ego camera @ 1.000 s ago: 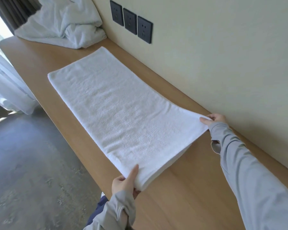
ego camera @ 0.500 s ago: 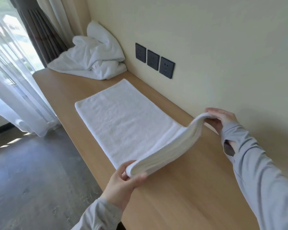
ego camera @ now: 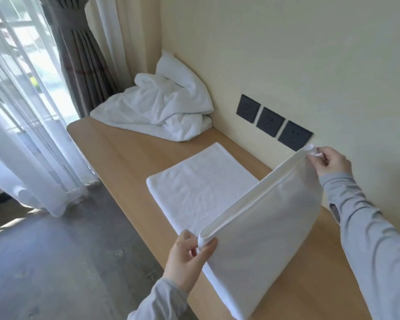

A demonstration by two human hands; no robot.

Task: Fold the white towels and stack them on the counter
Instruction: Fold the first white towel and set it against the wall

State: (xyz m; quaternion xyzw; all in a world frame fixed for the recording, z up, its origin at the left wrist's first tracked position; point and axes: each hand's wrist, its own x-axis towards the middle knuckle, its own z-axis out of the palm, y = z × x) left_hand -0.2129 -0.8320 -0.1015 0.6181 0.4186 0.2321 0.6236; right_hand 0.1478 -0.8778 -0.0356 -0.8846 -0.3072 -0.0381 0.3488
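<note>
A white towel (ego camera: 259,239) lies lengthwise on the wooden counter (ego camera: 116,153). Its near half is lifted upright and its far half (ego camera: 199,181) rests flat. My left hand (ego camera: 189,262) pinches the raised end's near corner at the counter's front edge. My right hand (ego camera: 330,161) pinches the other corner close to the wall. A crumpled heap of white towels (ego camera: 162,109) sits at the far end of the counter against the wall.
Three dark wall sockets (ego camera: 271,122) sit just above the counter by my right hand. Sheer white curtains (ego camera: 26,139) and a grey drape (ego camera: 81,58) hang by the window at left. Grey floor (ego camera: 56,262) runs along the counter's front edge.
Both hands have raised the towel's near end from flat on the counter to standing upright, carrying it toward the far end. The view has tilted up toward the heap.
</note>
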